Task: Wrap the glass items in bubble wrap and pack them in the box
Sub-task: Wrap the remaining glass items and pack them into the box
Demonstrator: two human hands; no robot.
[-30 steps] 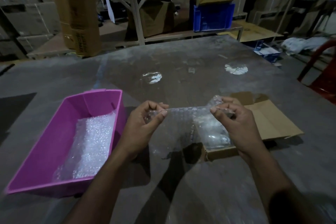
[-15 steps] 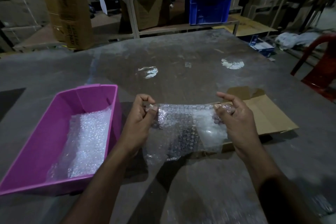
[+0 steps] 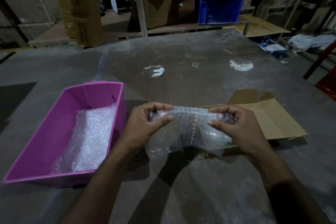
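Surface: a grey, scuffed table [image 3: 181,56] is seen from above; two pale patches of reflected light lie on its far half.
Left hand: the left hand [image 3: 145,123] is curled round the left end of a bubble wrap sheet [image 3: 190,129], pinched between thumb and fingers.
Right hand: the right hand [image 3: 241,129] is closed round the right end of the same sheet in a like pinch.
Bubble wrap sheet: held above the table between the two hands, rolled at the top edge, with the loose part hanging down toward the table. Whether a glass item is enclosed cannot be told.
Cardboard box: a cardboard box [image 3: 272,118] lies on the table just behind and under the right hand, its flaps spread.
Pink bin: a pink bin [image 3: 54,132] stands on the table to the left of the left hand; more bubble wrap [image 3: 89,138] lies inside it.
Room: shelving with cartons is seen beyond the table, with a blue crate [image 3: 220,9] on a low shelf and a tall carton [image 3: 81,5] standing at the left.
Right edge: part of a red chair [image 3: 327,78] is visible.
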